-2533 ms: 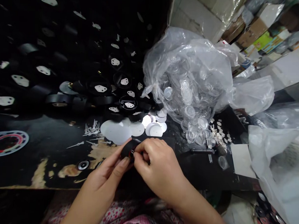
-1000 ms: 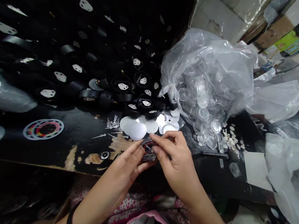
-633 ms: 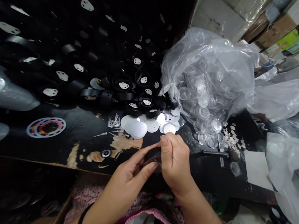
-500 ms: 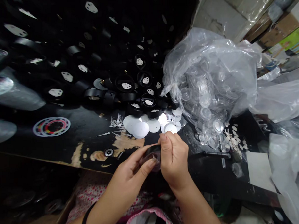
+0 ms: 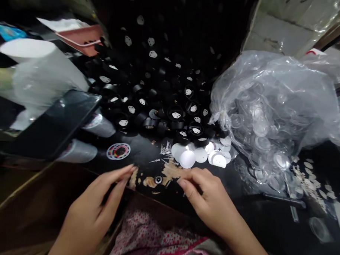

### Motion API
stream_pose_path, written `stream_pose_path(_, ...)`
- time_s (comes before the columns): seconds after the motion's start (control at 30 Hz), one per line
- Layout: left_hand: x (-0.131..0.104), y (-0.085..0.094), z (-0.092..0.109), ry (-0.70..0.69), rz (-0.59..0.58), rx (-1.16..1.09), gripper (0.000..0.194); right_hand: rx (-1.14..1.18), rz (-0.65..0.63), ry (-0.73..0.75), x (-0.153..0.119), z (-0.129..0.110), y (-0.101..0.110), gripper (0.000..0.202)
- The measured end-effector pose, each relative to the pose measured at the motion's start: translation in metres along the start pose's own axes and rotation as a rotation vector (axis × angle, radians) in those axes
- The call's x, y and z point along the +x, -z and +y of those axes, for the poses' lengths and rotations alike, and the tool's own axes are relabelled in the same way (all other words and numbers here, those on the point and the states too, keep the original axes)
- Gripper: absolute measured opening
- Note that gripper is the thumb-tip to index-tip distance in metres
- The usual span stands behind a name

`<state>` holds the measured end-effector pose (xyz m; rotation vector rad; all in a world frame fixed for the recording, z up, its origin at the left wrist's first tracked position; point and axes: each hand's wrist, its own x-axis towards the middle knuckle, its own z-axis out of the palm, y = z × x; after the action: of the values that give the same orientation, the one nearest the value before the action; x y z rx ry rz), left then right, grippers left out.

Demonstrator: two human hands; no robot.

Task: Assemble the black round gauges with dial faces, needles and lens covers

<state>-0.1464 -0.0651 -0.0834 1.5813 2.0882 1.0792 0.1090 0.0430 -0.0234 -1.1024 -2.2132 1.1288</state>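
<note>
My left hand is over the table's front edge at left, fingers stretched out and thumb slightly apart, with nothing visible between them. The discs with a coloured ring print lie just beyond it. My right hand is at the centre, fingers bent and thumb tip close to the index finger; anything in that pinch is too small or hidden. In front of it lie white round discs and thin white pointers. A small dark ring with a pale centre sits between the hands.
Black round cases with white plates are heaped at the back. A plastic bag of clear round covers stands at right. A black pen-like rod and pale flakes lie near it. A dark flat panel and plastic cups are at left.
My hands have separated, the left moving away to the left. The black round case they held is out of sight. The view has turned left.
</note>
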Motion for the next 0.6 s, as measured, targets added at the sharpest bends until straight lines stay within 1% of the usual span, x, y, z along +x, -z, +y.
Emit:
stream_pose_path(0.03, 0.024, -0.005, 0.014, -0.097, 0.041, 0.074, 0.031, -0.019, -0.016, 0.012, 0.001, -0.003, -0.001, 0.018)
stream_pose_path(0.07, 0.047, -0.010, 0.026, -0.186, 0.082, 0.165, 0.037, -0.033, -0.019, 0.013, 0.000, -0.005, -0.001, 0.018)
stream_pose_path(0.13, 0.088, -0.019, 0.043, -0.218, 0.077, 0.206, 0.044, -0.052, -0.014, -0.011, -0.004, -0.005, 0.001, 0.017)
stream_pose_path(0.17, 0.104, -0.023, 0.048, -0.225, 0.060, 0.215, 0.044, -0.059, -0.018, -0.030, -0.006, -0.004, 0.002, 0.018)
stream_pose_path(0.23, 0.122, -0.028, 0.048, -0.215, 0.044, 0.199, 0.042, -0.088, -0.040, -0.079, -0.009, 0.000, 0.004, 0.018)
stream_pose_path(0.3, 0.129, -0.031, 0.042, -0.192, 0.067, 0.160, 0.038, -0.154, -0.049, -0.142, -0.007, 0.006, 0.004, 0.018)
stream_pose_path(0.37, 0.130, -0.031, 0.036, -0.155, 0.122, 0.121, 0.036, -0.258, -0.016, -0.192, 0.002, 0.011, 0.002, 0.013)
stream_pose_path(0.4, 0.128, -0.031, 0.035, -0.123, 0.172, 0.084, 0.037, -0.320, 0.009, -0.203, 0.008, 0.014, 0.000, 0.016)
stream_pose_path(0.43, 0.125, -0.029, 0.035, -0.071, 0.232, -0.007, 0.038, -0.383, 0.031, -0.205, 0.015, 0.017, -0.003, 0.026)
stream_pose_path(0.47, 0.121, -0.027, 0.037, -0.005, 0.296, -0.166, 0.038, -0.441, 0.047, -0.199, 0.022, 0.019, -0.005, 0.037)
stream_pose_path(0.5, 0.115, -0.026, 0.041, 0.069, 0.347, -0.388, 0.038, -0.489, 0.055, -0.191, 0.029, 0.021, -0.007, 0.044)
stream_pose_path(0.53, 0.107, -0.025, 0.047, 0.152, 0.363, -0.650, 0.037, -0.520, 0.064, -0.189, 0.034, 0.023, -0.009, 0.046)
stream_pose_path(0.57, 0.096, -0.025, 0.053, 0.244, 0.335, -0.915, 0.036, -0.530, 0.076, -0.193, 0.038, 0.025, -0.010, 0.045)
stream_pose_path(0.6, 0.084, -0.026, 0.060, 0.339, 0.255, -1.127, 0.034, -0.518, 0.094, -0.201, 0.041, 0.026, -0.010, 0.041)
